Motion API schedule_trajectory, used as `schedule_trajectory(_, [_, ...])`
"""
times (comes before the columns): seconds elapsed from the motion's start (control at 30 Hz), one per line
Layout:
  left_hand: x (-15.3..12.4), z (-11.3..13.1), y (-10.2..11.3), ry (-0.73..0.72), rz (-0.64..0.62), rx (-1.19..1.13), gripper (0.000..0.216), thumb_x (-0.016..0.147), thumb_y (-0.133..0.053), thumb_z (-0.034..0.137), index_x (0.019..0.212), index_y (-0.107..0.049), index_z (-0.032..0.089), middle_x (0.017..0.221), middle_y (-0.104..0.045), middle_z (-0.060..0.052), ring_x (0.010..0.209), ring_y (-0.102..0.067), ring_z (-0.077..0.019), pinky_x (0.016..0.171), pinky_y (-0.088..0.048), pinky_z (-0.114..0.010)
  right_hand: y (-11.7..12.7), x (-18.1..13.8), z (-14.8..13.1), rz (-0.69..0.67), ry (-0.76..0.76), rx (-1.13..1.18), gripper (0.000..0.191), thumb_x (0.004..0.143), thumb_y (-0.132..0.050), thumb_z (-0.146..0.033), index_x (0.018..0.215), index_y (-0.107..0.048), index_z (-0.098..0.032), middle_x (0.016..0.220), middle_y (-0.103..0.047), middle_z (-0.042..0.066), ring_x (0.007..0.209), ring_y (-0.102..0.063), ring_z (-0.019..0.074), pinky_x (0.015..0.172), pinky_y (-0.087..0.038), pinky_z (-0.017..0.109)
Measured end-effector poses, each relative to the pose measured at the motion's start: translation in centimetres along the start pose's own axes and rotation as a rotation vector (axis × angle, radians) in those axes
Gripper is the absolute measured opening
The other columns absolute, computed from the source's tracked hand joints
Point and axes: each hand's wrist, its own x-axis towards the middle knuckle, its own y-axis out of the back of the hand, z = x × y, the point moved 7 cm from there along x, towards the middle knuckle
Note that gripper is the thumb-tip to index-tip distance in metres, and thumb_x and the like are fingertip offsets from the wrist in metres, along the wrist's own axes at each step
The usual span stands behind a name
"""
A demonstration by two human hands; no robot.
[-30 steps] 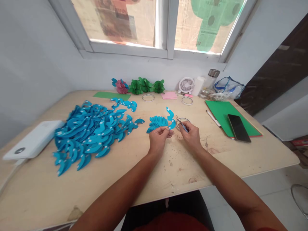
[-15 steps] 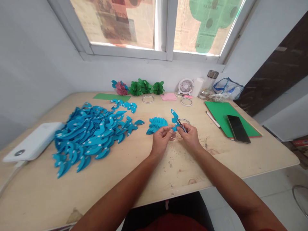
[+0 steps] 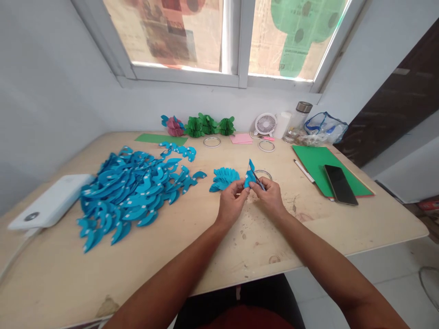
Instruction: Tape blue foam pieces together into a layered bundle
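Where the hands meet over the table (image 3: 206, 256), the left hand (image 3: 231, 205) pinches the lower end of a blue piece (image 3: 250, 172) between closed fingertips, and the right hand (image 3: 273, 196) grips tweezers (image 3: 258, 180), whose tips touch the same piece. The piece stands nearly upright, just beside a tape ring (image 3: 265, 172) and just right of a fan (image 3: 223, 177) of blue pieces. A pile (image 3: 137, 192) of like pieces lies well to the left; a phone (image 3: 338, 183) rests on a green sheet (image 3: 313, 160) at right.
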Motion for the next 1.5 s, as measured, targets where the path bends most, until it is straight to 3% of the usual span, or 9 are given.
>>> schedule_trajectory(0.3, [0.0, 0.2, -0.3, 0.061, -0.016, -0.07, 0.029, 0.07, -0.062, 0.032, 0.093, -0.067, 0.014, 0.072, -0.068, -0.004, 0.061, -0.061, -0.0139, 0.054, -0.05, -0.023, 0.2, 0.0, -0.2, 0.005, 0.003, -0.002, 0.035, 0.073, -0.056, -0.047, 0.056, -0.046, -0.018, 0.049, -0.032, -0.006, 0.048, -0.028, 0.0079, 0.045, -0.023, 0.022])
schedule_trajectory(0.57, [0.3, -0.7, 0.0, 0.12, 0.012, -0.099, 0.024, 0.07, -0.062, 0.037, 0.071, -0.066, 0.013, 0.063, -0.067, -0.006, 0.063, -0.065, -0.0179, 0.056, -0.051, -0.027, -0.1, -0.2, -0.2, -0.002, 0.018, -0.026, 0.033, 0.072, -0.057, -0.046, 0.058, -0.049, -0.017, 0.049, -0.033, -0.005, 0.048, -0.03, 0.0079, 0.045, -0.023, 0.022])
schedule_trajectory(0.87, [0.5, -1.6, 0.6, 0.154, 0.065, -0.13, 0.027, 0.064, -0.067, 0.039, 0.065, -0.059, 0.013, 0.057, -0.064, -0.004, 0.052, -0.061, -0.0151, 0.045, -0.048, -0.023, -0.2, -0.5, -0.8, -0.01, 0.072, -0.113, 0.03, 0.074, -0.055, -0.043, 0.059, -0.052, -0.017, 0.05, -0.038, -0.005, 0.049, -0.033, 0.0082, 0.045, -0.025, 0.022])
schedule_trajectory(1.17, [0.0, -1.5, -0.1, 0.312, -0.001, -0.311, 0.027, 0.062, -0.068, 0.036, 0.071, -0.059, 0.012, 0.06, -0.065, -0.006, 0.051, -0.06, -0.0142, 0.048, -0.047, -0.024, 0.0, -0.2, -0.7, -0.033, 0.096, -0.139, 0.032, 0.075, -0.054, -0.045, 0.06, -0.053, -0.017, 0.05, -0.039, -0.005, 0.048, -0.033, 0.0084, 0.045, -0.025, 0.022])
schedule_trajectory(1.37, [0.5, -1.0, 0.5, 0.261, 0.063, -0.328, 0.032, 0.059, -0.072, 0.031, 0.085, -0.063, 0.013, 0.083, -0.067, -0.005, 0.066, -0.062, -0.0137, 0.057, -0.05, -0.025, -0.9, -0.4, -0.8, -0.159, 0.07, -0.084, 0.031, 0.074, -0.055, -0.045, 0.06, -0.051, -0.017, 0.05, -0.036, -0.005, 0.048, -0.031, 0.0084, 0.045, -0.023, 0.022])
schedule_trajectory(1.5, [1.1, -0.4, 0.9, 0.207, 0.05, -0.363, 0.026, 0.061, -0.069, 0.03, 0.08, -0.065, 0.013, 0.072, -0.066, -0.002, 0.068, -0.061, -0.0136, 0.064, -0.048, -0.025, -1.3, -0.4, -0.3, -0.215, 0.05, -0.089, 0.032, 0.074, -0.055, -0.045, 0.059, -0.049, -0.018, 0.051, -0.036, -0.005, 0.048, -0.031, 0.0082, 0.046, -0.023, 0.022])
